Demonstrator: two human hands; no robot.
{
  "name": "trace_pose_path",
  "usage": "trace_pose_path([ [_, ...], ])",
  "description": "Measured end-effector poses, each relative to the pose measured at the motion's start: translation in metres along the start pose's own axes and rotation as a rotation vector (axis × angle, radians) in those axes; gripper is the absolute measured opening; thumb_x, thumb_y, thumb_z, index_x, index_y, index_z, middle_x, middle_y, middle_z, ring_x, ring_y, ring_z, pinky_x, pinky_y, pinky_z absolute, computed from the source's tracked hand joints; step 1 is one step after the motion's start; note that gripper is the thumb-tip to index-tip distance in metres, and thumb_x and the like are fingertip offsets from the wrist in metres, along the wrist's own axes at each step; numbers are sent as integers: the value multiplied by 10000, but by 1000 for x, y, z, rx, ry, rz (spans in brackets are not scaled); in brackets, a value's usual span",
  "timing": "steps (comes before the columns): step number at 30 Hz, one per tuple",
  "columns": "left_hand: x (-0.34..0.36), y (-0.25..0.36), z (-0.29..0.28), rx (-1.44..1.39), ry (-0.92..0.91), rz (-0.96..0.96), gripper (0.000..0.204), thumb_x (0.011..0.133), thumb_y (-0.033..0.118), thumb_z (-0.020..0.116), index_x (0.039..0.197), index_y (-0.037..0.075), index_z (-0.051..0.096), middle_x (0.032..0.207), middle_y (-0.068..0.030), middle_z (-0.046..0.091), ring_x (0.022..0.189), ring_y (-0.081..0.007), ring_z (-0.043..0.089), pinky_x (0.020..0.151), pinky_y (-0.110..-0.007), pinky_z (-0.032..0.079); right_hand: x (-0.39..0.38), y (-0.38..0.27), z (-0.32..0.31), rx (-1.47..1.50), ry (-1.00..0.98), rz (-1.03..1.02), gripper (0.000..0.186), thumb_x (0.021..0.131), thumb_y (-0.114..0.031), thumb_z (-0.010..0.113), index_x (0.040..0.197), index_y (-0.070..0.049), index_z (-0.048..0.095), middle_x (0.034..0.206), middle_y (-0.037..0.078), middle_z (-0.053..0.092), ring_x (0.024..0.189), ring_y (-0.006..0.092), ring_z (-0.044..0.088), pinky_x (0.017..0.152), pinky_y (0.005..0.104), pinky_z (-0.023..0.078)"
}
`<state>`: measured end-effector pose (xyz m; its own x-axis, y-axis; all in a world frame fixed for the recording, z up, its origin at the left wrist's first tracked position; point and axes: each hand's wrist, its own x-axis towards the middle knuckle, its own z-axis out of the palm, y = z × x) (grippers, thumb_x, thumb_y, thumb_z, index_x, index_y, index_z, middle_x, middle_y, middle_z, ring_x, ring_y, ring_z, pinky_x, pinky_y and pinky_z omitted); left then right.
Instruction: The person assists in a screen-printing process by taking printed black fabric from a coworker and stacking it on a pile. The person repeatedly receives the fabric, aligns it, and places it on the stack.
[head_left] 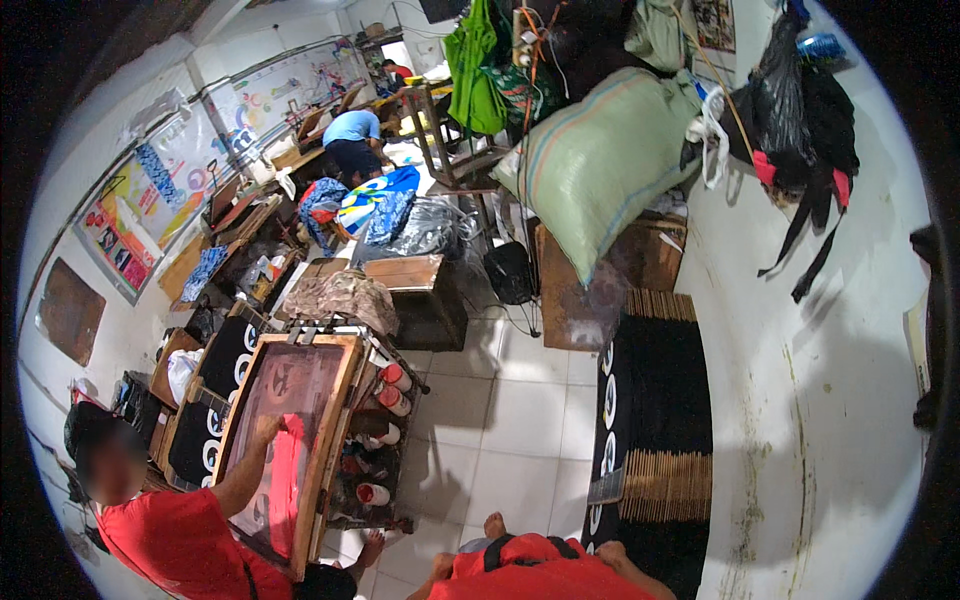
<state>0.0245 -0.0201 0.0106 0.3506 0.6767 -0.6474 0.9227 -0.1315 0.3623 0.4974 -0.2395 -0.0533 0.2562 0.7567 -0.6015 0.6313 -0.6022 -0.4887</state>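
My left hand (438,570) is low at the bottom edge, beside my red shirt, and its fingers are not clearly seen. On the other side my right hand (612,553) is by the near edge of a stack of black cloth pieces (665,385) with white round prints; whether it touches them I cannot tell. Rows of thin wooden slats (665,487) lie across the stack. To my left, a co-worker in a red shirt has one hand (268,428) on a wood-framed printing screen (335,410) with a band of red ink (287,490) on it.
Ink containers (394,400) stand on a rack beside the screen. More printed black cloth (190,440) lies behind it. White tiled floor (480,410) runs between screen and stack. Ahead, a large stuffed sack (610,150) rests on a wooden cabinet (570,300). Another person (350,130) bends over farther back.
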Motion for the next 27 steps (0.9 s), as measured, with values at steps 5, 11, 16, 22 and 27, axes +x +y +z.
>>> trace_pose_path([
  [5,33,-8,-1,8,-2,-19,313,808,373,571,1006,178,716,1001,-117,690,906,-296,656,756,-393,529,1,-22,-21,-517,-113,-238,220,726,-251,568,754,-106,731,847,125,706,789,315,682,659,416,539],
  [11,61,-6,11,74,267,333,291,789,380,607,973,192,731,995,-116,696,915,-281,665,784,-395,529,9,-79,-52,291,17,283,172,772,-220,603,746,-92,715,639,57,669,566,154,638,553,328,510],
  [16,66,-12,5,-426,10,-52,286,785,374,656,927,139,738,1030,-117,690,921,-271,667,787,-379,526,6,-116,-66,613,121,426,144,790,-172,614,784,-71,716,689,69,686,595,142,656,525,304,502],
  [22,62,-23,-4,134,-98,101,340,858,358,540,1172,266,632,953,-112,691,834,-298,671,690,-411,531,1,-127,-71,334,15,272,153,776,-155,634,835,-40,716,721,79,692,607,185,656,567,324,523],
  [27,47,-11,-10,362,-55,188,339,884,376,493,1174,279,637,956,-104,685,911,-288,662,752,-414,531,12,-116,-66,202,-94,270,195,732,-257,642,773,-86,724,678,38,691,575,171,652,580,318,526],
])
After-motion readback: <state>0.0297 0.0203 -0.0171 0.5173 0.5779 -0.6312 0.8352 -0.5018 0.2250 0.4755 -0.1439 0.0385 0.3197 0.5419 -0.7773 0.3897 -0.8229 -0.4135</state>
